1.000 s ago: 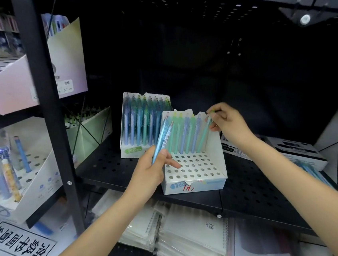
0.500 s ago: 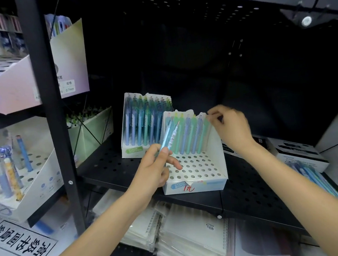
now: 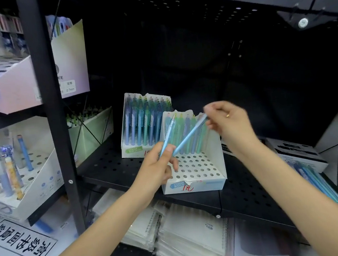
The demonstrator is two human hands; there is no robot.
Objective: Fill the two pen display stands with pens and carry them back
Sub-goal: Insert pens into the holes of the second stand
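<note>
1. The shelf [image 3: 113,167] is black perforated metal. It carries both stands and looks rigid enough for a stand to be slid across it before lifting.

2. The front stand [image 3: 197,166] is white card with a grid of holes, set at the shelf's front edge. Only its back row holds pens, so it is probably very light and easy to tip. I would take it by both side walls, low down, since card walls give under a squeeze.

3. The rear stand [image 3: 143,126] sits just behind and to the left, touching or nearly touching the front one. It looks packed with blue and green pens, so it should be heavier and best supported from beneath.

4. The left hand [image 3: 159,166] is curled round the lower ends of loose pens, at least two, above the front stand's empty holes.

5. The right hand [image 3: 228,121] pinches the top end of one light-blue pen [image 3: 189,135] between thumb and fingertips.

6. That pen slants between the two hands. It should be stiff, smooth plastic and light, so a pinch near the top suits steering its tip into a hole.
</note>
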